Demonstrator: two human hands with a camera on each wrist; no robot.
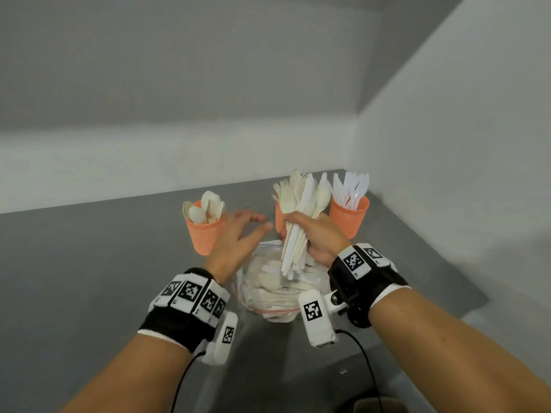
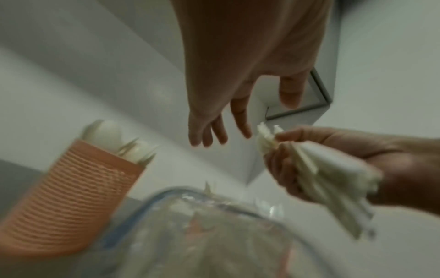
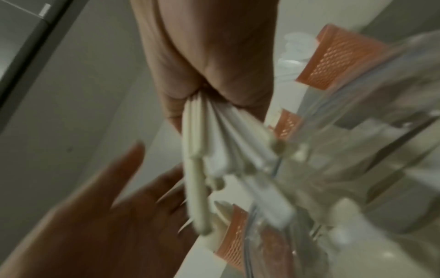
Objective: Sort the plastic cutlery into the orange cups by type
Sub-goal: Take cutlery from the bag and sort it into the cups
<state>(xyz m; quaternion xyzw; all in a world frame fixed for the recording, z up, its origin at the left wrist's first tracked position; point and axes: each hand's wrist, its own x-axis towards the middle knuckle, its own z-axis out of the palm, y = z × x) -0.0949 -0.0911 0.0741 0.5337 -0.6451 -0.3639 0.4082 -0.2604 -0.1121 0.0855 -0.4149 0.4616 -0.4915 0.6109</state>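
My right hand (image 1: 310,234) grips a mixed bunch of cream and white cutlery (image 1: 301,213) upright above a clear zip bag (image 1: 277,290) holding more cutlery. My left hand (image 1: 244,231) hovers open just left of the bunch, fingers spread, holding nothing. Three orange cups stand behind: the left cup (image 1: 204,234) holds spoons, the right cup (image 1: 348,217) holds white knives, and the middle cup (image 1: 279,217) is mostly hidden behind the bunch. In the left wrist view the spoon cup (image 2: 71,197) sits left and the held bunch (image 2: 321,169) right. The right wrist view shows the handles (image 3: 214,150) fanned out.
Everything stands on a grey tabletop (image 1: 104,263) set into a corner of white walls (image 1: 462,144). The table's right edge runs close behind the knife cup. Cables trail from both wrist cameras toward me.
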